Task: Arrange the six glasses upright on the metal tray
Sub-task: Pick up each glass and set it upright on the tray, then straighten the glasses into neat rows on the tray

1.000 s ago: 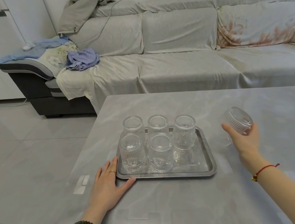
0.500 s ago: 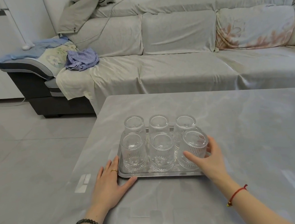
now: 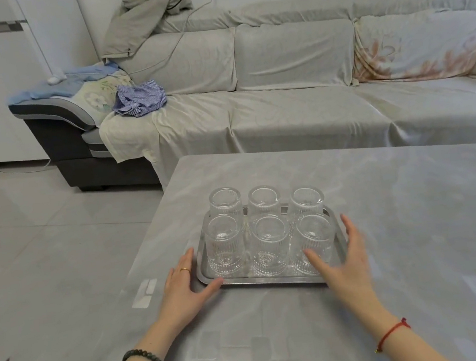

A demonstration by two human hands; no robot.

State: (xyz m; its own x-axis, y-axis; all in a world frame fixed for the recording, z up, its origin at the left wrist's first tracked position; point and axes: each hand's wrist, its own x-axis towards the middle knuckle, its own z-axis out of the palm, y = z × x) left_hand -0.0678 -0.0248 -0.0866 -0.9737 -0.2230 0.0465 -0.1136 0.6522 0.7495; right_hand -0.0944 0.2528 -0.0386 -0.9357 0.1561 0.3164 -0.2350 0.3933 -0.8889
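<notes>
The metal tray (image 3: 273, 279) sits on the grey table (image 3: 415, 218) and carries six ribbed glasses (image 3: 270, 246) in two rows of three, set close together. The left hand (image 3: 184, 289) lies flat and open on the table, thumb touching the tray's near left corner, holding nothing. The right hand (image 3: 344, 260) is spread open at the tray's right end, just beside the near right glass (image 3: 313, 243), gripping nothing; contact cannot be told.

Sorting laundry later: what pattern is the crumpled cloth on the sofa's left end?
Blue and white stripes on the cloth, seen in the head view.
</notes>
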